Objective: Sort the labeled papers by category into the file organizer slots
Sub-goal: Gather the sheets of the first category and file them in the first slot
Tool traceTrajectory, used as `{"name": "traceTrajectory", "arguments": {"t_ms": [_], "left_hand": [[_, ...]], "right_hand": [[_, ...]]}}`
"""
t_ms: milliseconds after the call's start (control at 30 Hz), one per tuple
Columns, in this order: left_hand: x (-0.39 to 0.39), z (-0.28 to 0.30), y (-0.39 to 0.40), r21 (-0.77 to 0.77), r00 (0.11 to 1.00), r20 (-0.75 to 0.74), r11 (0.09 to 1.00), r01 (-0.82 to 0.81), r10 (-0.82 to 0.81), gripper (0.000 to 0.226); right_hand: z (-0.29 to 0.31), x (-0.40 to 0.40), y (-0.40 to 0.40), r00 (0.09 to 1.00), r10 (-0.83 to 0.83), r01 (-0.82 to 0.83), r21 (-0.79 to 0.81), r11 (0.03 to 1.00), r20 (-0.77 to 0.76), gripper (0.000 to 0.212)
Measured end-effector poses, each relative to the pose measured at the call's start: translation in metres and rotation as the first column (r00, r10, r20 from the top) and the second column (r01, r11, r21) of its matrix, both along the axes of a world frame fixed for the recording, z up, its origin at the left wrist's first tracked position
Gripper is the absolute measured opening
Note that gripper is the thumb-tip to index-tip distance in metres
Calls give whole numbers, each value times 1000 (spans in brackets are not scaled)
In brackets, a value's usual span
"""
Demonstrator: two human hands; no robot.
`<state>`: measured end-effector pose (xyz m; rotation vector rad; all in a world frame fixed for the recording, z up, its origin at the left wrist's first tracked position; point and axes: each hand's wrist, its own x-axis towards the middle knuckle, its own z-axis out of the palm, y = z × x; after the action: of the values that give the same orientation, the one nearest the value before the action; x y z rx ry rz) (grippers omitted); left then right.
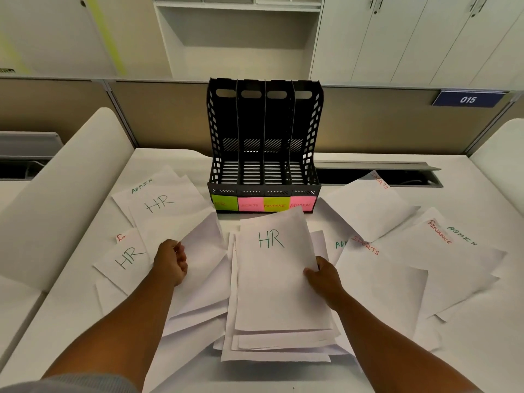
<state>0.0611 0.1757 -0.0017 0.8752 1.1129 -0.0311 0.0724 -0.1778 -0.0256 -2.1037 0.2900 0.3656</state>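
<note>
A black file organizer (265, 154) with four empty slots stands at the back of the desk. Sticky notes on its front read HR, SPORTS, FINANCE and ADMIN. White papers lie scattered in front of it. My right hand (323, 275) pinches the right edge of a sheet marked HR (279, 268), which is lifted over the middle pile. My left hand (170, 260) grips the edge of a blank-faced sheet (204, 251) left of it. Other HR sheets (161, 205) lie at the left.
Sheets marked SPORTS (368, 205), FINANCE and ADMIN (453, 251) spread over the right side of the white desk (482, 350). A cable slot (377, 174) opens behind the organizer on the right. Beige partitions close off the back, and curved white dividers flank both sides.
</note>
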Motion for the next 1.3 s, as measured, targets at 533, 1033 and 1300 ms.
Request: {"name": "traceTrajectory", "arguments": {"t_ms": [533,1033,1300], "left_hand": [[-58,-10,-78,-75,591,-87,597,799,-802,14],[-53,41,-111,-116,-50,-352,-9,993,-935,47],[-49,20,-82,698,641,-470,189,691,-607,53]], "right_hand": [[7,-3,3,999,13,-12,28,1000,-33,15],[1,-18,-10,999,-14,15,30,999,-45,26],[-2,-24,-12,999,-29,28,-12,1000,-28,22]]}}
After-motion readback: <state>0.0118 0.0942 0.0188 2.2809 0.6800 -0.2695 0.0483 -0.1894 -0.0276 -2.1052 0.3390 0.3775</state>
